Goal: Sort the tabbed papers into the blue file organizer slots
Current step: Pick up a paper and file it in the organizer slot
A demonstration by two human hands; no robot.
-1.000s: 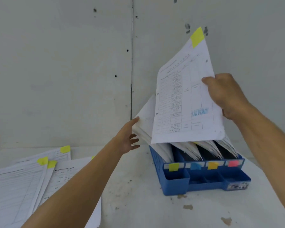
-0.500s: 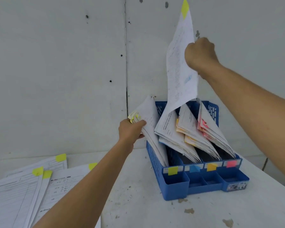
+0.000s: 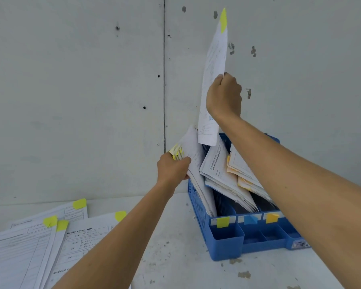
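Note:
The blue file organizer [image 3: 227, 245] stands on the white table against the wall, its slots marked with yellow, blue and orange tabs. My right hand [image 3: 224, 97] grips a white sheet with a yellow tab [image 3: 214, 80], held upright and edge-on, its lower end over the back of the organizer. My left hand [image 3: 172, 168] grips the stack of yellow-tabbed papers [image 3: 193, 155] in the leftmost slot and leans it to the left. Other stacks fill the slots to the right; my right forearm hides the rightmost slot.
Several loose sheets with yellow tabs [image 3: 35, 243] lie fanned on the table at the lower left. A grey wall with a vertical seam [image 3: 164, 80] rises right behind the organizer. Small open compartments line the organizer's front edge.
My right hand has carried the sheet up and turned it edge-on, then brought its lower end down over the organizer. My left hand closed on the yellow-tabbed stack and pulled it left.

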